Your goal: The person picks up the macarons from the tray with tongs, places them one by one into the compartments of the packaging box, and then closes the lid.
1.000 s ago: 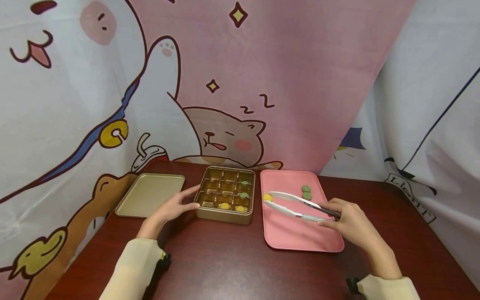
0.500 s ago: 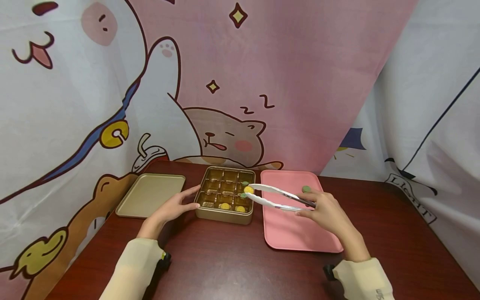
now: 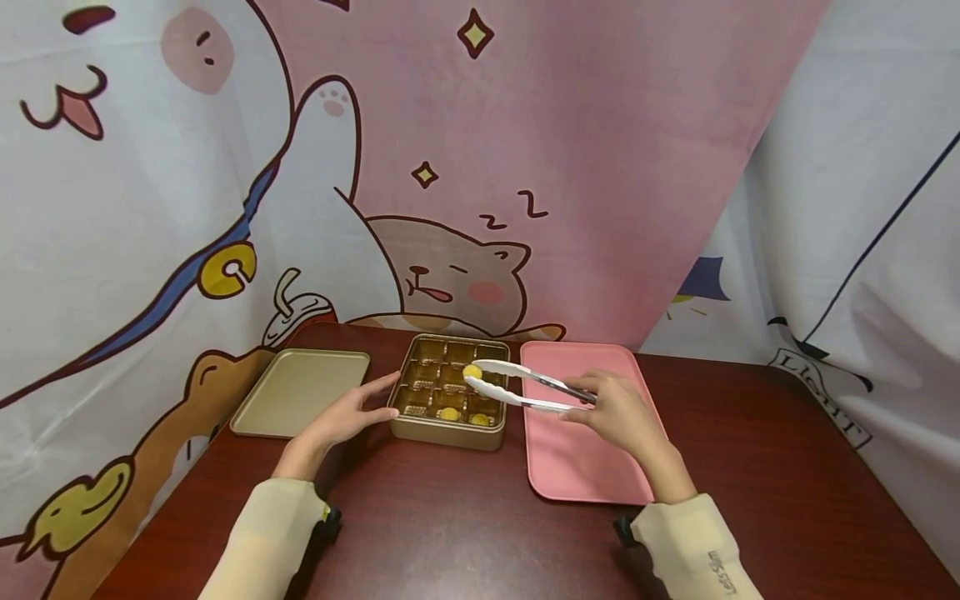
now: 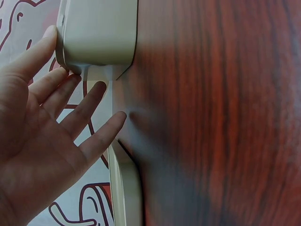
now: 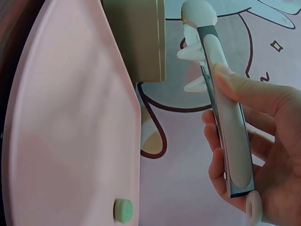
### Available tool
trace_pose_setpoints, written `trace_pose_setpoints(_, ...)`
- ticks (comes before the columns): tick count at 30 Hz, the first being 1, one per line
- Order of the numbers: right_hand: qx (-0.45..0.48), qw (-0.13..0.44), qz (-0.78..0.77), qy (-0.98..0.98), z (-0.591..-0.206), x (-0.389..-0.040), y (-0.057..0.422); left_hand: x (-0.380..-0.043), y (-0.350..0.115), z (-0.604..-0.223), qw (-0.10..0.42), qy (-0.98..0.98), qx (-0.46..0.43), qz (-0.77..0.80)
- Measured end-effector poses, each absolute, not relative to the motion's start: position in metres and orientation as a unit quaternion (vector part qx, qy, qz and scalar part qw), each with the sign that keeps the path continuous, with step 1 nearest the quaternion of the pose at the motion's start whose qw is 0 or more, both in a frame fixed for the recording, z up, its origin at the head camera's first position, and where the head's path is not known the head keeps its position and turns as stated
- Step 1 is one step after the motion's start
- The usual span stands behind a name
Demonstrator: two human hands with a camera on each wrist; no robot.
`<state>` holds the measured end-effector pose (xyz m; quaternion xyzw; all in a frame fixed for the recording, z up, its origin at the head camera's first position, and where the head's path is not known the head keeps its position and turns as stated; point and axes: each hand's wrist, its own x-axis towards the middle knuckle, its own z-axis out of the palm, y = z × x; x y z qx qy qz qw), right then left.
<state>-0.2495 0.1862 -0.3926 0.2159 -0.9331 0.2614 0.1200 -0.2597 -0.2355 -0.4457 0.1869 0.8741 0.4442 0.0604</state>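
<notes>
My right hand [image 3: 618, 421] grips metal tongs with white tips [image 3: 543, 381]. Between the tips is a small round yellow piece [image 3: 472, 372], over the middle of the gold compartment box [image 3: 446, 432]. Two more yellow pieces lie in the box's front row, one in the middle [image 3: 449, 414] and one at the right [image 3: 481, 420]. The left hand [image 3: 341, 418] touches the box's left side, thumb at the front corner and fingers extended; in the left wrist view its thumb tip rests along the box rim. The tongs cover part of the right column.
A pink tray [image 3: 585, 475] lies to the right of the box, partly under my right arm. In the right wrist view a green piece [image 5: 123, 210] sits on it. A flat gold lid [image 3: 300, 392] lies at the left. A printed cloth [image 3: 630, 167] hangs behind the table.
The tongs have carried the yellow piece left, from the pink tray to over the box. The right hand now hides the green pieces on the tray. The left hand stays at the box.
</notes>
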Motion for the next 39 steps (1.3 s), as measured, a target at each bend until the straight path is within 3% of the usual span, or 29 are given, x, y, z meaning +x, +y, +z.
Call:
trace_pose_setpoints(21, 0.211, 0.121, 0.24, -0.94, -0.402, -0.26, 0.163, -0.26, -0.236, -0.446, 0.063, 0.875, 0.184, 0.444)
trace_pose_setpoints(39, 0.197, 0.115, 0.264, -0.937, -0.391, -0.257, 0.18, -0.26, -0.236, -0.446, 0.063, 0.875, 0.184, 0.444)
